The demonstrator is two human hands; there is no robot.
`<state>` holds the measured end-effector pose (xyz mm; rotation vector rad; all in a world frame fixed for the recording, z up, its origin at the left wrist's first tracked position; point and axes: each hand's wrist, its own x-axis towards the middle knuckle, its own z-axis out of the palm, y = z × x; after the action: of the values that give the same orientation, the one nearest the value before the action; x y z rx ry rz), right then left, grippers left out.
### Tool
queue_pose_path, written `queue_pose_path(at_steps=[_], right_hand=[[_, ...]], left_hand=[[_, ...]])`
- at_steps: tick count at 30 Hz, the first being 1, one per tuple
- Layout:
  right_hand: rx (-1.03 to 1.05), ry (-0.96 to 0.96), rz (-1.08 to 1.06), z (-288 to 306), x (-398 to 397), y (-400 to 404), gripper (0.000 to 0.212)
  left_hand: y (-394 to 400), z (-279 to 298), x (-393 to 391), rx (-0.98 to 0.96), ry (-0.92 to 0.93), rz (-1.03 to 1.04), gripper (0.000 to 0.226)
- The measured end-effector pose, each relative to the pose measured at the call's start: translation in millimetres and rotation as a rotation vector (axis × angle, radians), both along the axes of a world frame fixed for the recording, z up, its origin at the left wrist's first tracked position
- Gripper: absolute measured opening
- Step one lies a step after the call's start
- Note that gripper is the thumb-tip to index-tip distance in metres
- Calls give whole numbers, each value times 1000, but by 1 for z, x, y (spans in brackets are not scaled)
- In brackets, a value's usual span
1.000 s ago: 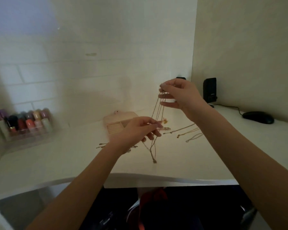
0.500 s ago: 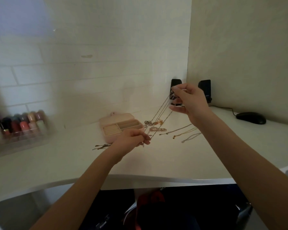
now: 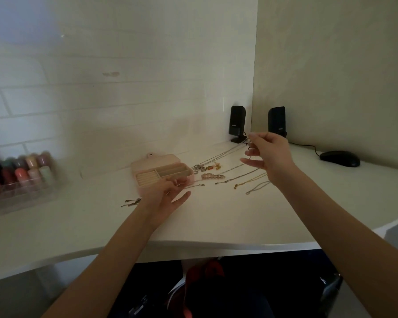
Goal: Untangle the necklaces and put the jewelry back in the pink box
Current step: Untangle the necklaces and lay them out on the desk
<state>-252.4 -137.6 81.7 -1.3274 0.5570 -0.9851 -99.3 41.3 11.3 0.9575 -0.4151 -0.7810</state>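
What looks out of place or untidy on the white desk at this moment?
Loose chains and small charms lie scattered on the desk right of the open pink box, not inside it. Two more pieces lie apart at its left. The right hand pinches a chain.

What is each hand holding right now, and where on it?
The right hand pinches the upper end of thin necklace chains, which slope down to the desk. The left hand seems to pinch a chain's lower end; too blurred to confirm.

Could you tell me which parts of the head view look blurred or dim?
Head view: dim overall; the rack of nail polish bottles at the left edge is smeared; the thin chains beneath the right hand are faint; the open pink jewelry box reads clearly.
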Motion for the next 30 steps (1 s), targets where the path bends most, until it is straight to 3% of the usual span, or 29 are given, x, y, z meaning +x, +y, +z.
queue_pose_path(at_steps=[4,12,17,20,24,30], right_hand=[[70,20,-1,-10,1,-2,12],[144,-82,-16,-21,-3,-14,11],[383,-272,150,-27,-6,-16,7],[417,-236,176,-33,-10,-21,5],[357,-143,133,-44,-15,-27,5],[83,97,43,-65,-23,-39,9]], left_hand=[[1,5,-3,-145,180,-25,13],[-2,-3,-1,69,-151,68,21],[-5,-1,-4,60,-110,42,21],[-4,-2,-5,71,-135,43,20],[-4,-8,-4,180,-330,212,13],[-11,-10,-4,81,-287,272,16]])
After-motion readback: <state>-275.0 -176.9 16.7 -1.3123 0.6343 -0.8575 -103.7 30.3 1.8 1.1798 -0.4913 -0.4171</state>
